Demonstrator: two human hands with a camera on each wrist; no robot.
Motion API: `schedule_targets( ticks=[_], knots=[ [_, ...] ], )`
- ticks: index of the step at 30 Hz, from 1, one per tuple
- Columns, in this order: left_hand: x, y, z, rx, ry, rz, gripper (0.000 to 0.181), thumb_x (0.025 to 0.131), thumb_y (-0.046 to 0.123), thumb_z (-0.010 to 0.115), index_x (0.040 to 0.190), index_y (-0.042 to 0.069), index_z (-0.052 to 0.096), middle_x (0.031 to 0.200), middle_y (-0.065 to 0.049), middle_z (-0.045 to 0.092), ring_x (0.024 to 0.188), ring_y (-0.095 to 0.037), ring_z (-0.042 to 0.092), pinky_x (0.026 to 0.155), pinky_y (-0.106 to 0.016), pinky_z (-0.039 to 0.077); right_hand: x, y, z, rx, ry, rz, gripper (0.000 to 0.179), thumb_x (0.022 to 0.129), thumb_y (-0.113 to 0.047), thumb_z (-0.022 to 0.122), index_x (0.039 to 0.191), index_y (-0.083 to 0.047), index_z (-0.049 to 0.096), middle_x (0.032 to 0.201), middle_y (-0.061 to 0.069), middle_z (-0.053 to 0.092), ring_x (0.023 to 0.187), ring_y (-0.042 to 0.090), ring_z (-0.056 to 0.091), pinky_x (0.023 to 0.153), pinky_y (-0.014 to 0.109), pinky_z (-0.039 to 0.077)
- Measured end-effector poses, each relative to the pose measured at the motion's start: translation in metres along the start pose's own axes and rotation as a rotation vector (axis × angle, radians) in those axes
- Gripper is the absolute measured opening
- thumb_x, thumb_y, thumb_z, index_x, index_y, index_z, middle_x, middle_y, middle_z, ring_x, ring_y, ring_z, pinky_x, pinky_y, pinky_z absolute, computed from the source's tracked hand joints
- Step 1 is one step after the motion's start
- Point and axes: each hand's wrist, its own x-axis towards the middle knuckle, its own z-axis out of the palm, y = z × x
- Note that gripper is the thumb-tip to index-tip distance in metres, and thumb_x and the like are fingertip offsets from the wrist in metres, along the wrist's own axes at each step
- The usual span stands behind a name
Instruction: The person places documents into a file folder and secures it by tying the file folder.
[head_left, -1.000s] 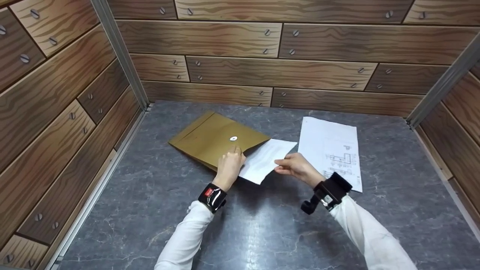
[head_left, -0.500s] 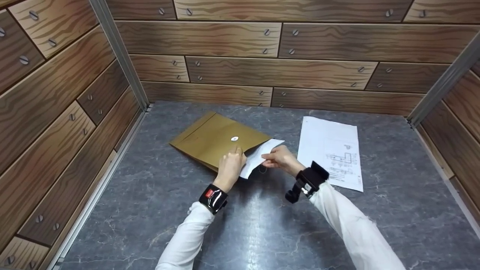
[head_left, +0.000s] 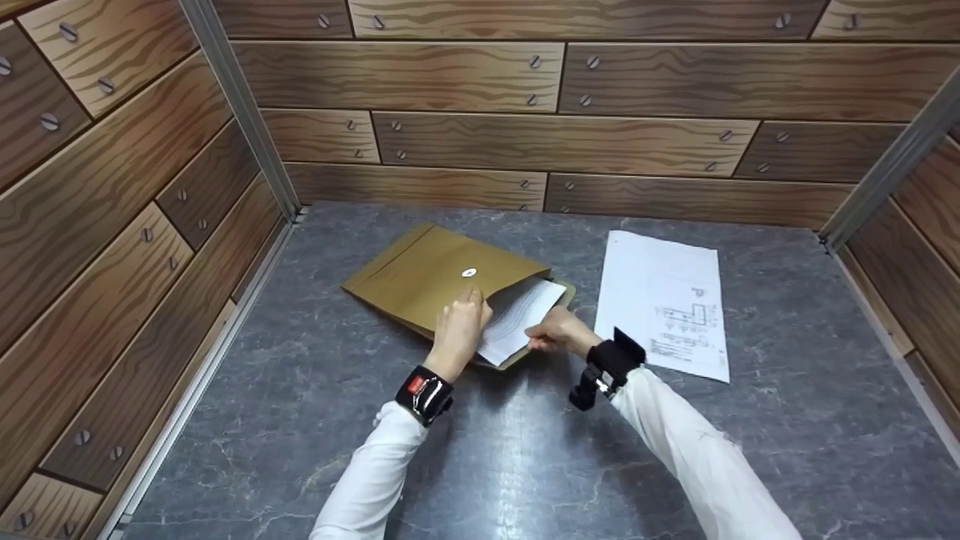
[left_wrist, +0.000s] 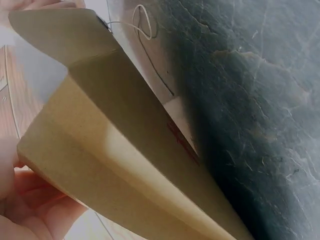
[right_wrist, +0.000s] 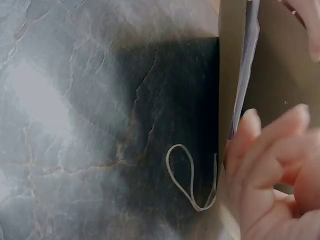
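A brown envelope (head_left: 420, 274) with a round white button lies slanted on the table, its mouth toward the right. At the upper edge of that mouth, my left hand (head_left: 460, 330) pinches the front panel and lifts it, so the opening gapes. White printed paper (head_left: 517, 321) sits partly inside, over the envelope's lower flap. My right hand (head_left: 556, 330) holds the paper's outer edge, fingers curled there. In the right wrist view, the paper edge (right_wrist: 247, 70) runs between the two brown panels down to the right fingers (right_wrist: 245, 127). A thin string loop (right_wrist: 187, 175) hangs beside the envelope.
A white sheet (head_left: 660, 292) with printed diagrams lies to the right of the envelope, partly behind the right wrist. The dark marbled table (head_left: 300, 420) is bounded by wood-patterned walls (head_left: 450, 79) at the back and both sides.
My right hand has moved left with the paper, pushing it farther into the envelope. The flap now shows beneath the paper, and the mouth gapes wider. My left hand keeps its grip.
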Motion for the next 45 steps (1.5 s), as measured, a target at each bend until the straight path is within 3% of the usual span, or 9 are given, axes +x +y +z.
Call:
schedule_targets(
  ticks=[6,9,12,13,18,22,27,32,45],
  knots=[
    [-0.001,-0.001,-0.002,-0.006,-0.017,-0.002,0.017,0.086,0.014,0.056,0.092,-0.002,0.058,0.083,-0.010,0.060,0.061,-0.034,0.061,0.050,-0.040,0.049,0.170,0.111,-0.040,0.165,-0.028,0.012,0.019,0.080,-0.001,0.065,0.087,0.014,0.056,0.072,0.027,0.061,0.066,0.033,0.064,0.062,0.039,0.052],
    [0.000,-0.002,-0.002,-0.010,-0.015,-0.001,0.018,0.086,0.014,0.055,0.092,-0.002,0.058,0.085,-0.011,0.060,0.062,-0.034,0.061,0.051,-0.039,0.050,0.205,0.128,-0.042,0.253,-0.047,-0.005,0.027,0.077,-0.003,0.069,0.090,0.015,0.055,0.074,0.028,0.061,0.069,0.036,0.063,0.064,0.040,0.051],
    [0.001,-0.004,-0.003,-0.016,-0.015,-0.004,0.018,0.087,0.015,0.054,0.092,-0.002,0.057,0.087,-0.011,0.060,0.063,-0.034,0.061,0.052,-0.039,0.050,0.172,0.100,-0.025,0.304,-0.030,-0.003,0.026,0.076,0.000,0.068,0.091,0.016,0.054,0.077,0.030,0.060,0.073,0.037,0.063,0.067,0.040,0.051],
    [0.001,-0.005,-0.002,-0.016,-0.001,0.003,0.017,0.086,0.014,0.055,0.091,-0.002,0.057,0.087,-0.011,0.060,0.062,-0.034,0.061,0.051,-0.039,0.050,0.135,0.074,-0.011,0.299,-0.005,0.000,0.025,0.077,0.002,0.066,0.092,0.017,0.054,0.078,0.032,0.060,0.074,0.037,0.063,0.069,0.039,0.050],
    [0.000,-0.006,0.001,-0.003,0.066,0.033,0.011,0.083,0.011,0.058,0.085,0.000,0.054,0.082,-0.011,0.059,0.057,-0.034,0.060,0.046,-0.041,0.047,0.017,-0.009,0.034,0.300,0.092,-0.028,0.012,0.083,0.011,0.052,0.091,0.020,0.050,0.075,0.032,0.059,0.071,0.035,0.063,0.069,0.036,0.051],
    [0.001,-0.006,0.001,-0.008,0.057,0.028,0.013,0.084,0.011,0.057,0.087,-0.001,0.057,0.084,-0.011,0.060,0.059,-0.034,0.060,0.047,-0.040,0.048,-0.029,-0.041,0.049,0.296,0.120,-0.068,0.007,0.086,0.013,0.047,0.089,0.018,0.046,0.069,0.028,0.059,0.065,0.030,0.064,0.068,0.033,0.051],
    [0.002,-0.008,0.001,-0.039,0.022,0.010,0.017,0.084,0.011,0.058,0.094,-0.003,0.059,0.089,-0.012,0.062,0.063,-0.034,0.061,0.051,-0.040,0.050,-0.047,-0.046,0.042,0.246,0.083,-0.115,0.012,0.087,0.011,0.045,0.096,0.019,0.044,0.078,0.032,0.058,0.066,0.029,0.064,0.071,0.037,0.050],
    [0.000,-0.012,0.004,-0.059,-0.031,-0.017,0.012,0.084,0.011,0.059,0.086,-0.001,0.057,0.084,-0.011,0.060,0.065,-0.033,0.061,0.053,-0.038,0.050,-0.043,-0.036,0.021,0.135,0.114,-0.159,0.023,0.089,0.007,0.046,0.107,0.021,0.044,0.071,0.020,0.060,0.057,0.021,0.063,0.060,0.032,0.052],
    [-0.013,-0.013,0.025,-0.012,-0.081,-0.037,0.011,0.076,0.008,0.062,0.073,0.003,0.052,0.072,-0.009,0.056,0.066,-0.031,0.060,0.053,-0.039,0.049,-0.072,-0.012,-0.092,0.056,0.313,-0.094,0.029,0.090,0.004,0.045,0.113,0.021,0.042,0.070,0.011,0.061,0.059,0.015,0.063,0.061,0.029,0.052]
  ],
)
